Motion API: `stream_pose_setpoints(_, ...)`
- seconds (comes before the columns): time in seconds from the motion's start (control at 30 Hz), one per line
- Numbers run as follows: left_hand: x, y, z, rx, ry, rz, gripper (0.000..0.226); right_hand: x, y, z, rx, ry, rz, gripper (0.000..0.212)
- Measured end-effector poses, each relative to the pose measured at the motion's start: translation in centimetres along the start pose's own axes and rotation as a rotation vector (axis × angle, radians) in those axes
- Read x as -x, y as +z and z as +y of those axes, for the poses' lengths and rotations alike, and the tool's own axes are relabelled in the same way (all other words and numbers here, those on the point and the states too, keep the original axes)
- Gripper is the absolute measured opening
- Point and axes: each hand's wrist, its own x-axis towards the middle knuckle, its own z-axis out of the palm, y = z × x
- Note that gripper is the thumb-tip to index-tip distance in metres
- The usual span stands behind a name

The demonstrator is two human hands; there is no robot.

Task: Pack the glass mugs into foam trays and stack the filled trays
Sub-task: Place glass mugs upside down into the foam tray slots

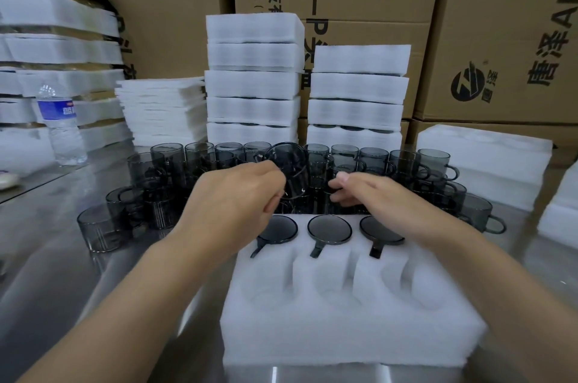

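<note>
Gripping a mug (291, 163) at frame centre with the left hand (237, 195), we find the empty pockets (331, 285) of the foam tray (344, 335) lower-centre. We cannot tell whether the right hand (375, 195) holds anything.

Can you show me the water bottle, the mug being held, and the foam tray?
water bottle (58, 109), head view, on its blue label.
held mug (291, 163), head view, on its glass side.
foam tray (344, 339), head view, on its front wall.

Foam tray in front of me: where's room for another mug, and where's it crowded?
The three near-row pockets are empty; the far row holds three mugs. Bare steel table lies left of the foam tray. Loose mugs crowd behind it.
</note>
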Motion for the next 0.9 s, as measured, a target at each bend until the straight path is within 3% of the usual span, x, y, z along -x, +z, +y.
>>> stream_pose_setpoints(0.13,0.0,0.8,0.3,0.004,0.096,0.071,0.063,0.6,0.1,-1.3,-0.191,-0.011,0.007,0.047)
stream_pose_setpoints(0.27,-0.1,1.3,0.4,0.015,0.17,0.108,0.063,1.0,0.4,-2.1,-0.315,0.048,-0.014,0.033)
stream_pose_setpoints(0.43,-0.1,1.6,1.0,0.047,0.213,0.105,0.047,1.1,1.2,-2.7,-0.489,0.13,0.005,0.03)
stream_pose_setpoints(0.57,-0.1,2.0,1.2,0.143,0.192,0.159,0.059,0.8,1.8,-2.4,-0.605,0.136,0.09,0.024)
stream_pose_setpoints(0.63,0.2,2.4,1.6,0.184,0.106,0.189,0.049,0.8,1.8,-2.1,-0.645,0.14,0.103,0.025)
stream_pose_setpoints(0.73,0.6,3.2,1.8,0.318,-0.193,0.209,0.03,0.7,1.6,-1.9,-0.733,0.149,0.104,0.033)
stream_pose_setpoints(0.9,0.7,4.6,1.3,0.694,-0.557,0.114,0.035,0.4,1.4,-1.4,-0.792,0.18,0.066,0.04)
